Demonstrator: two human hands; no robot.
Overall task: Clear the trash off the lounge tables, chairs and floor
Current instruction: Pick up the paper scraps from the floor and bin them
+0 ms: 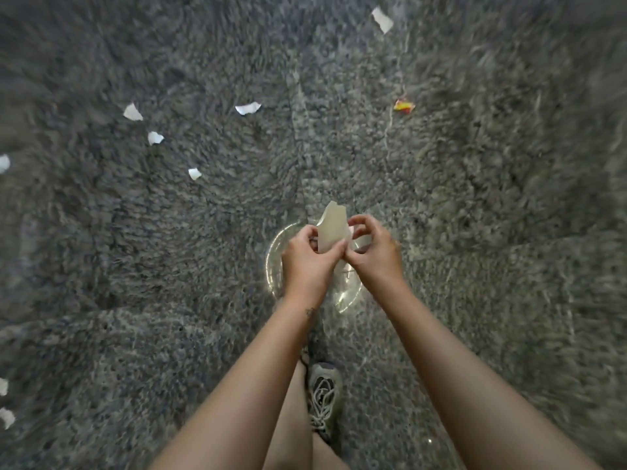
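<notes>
A torn piece of pale paper (331, 227) stands upright between both hands at the middle of the head view. My left hand (307, 257) pinches its lower left edge. My right hand (371, 251) has its fingers curled at the paper's right side, with more white scrap showing under them. Beneath the hands a clear plastic container (273, 262) is partly hidden. On the grey carpet lie torn white scraps (248, 108), (132, 112), (155, 138), (194, 174), (382, 19), and a red and yellow wrapper (403, 106) to the right.
Shaggy grey carpet (492, 198) fills the view. More white scraps lie at the left edge (4, 163) and lower left (6, 417). My shoe (324, 398) stands on the carpet below the hands.
</notes>
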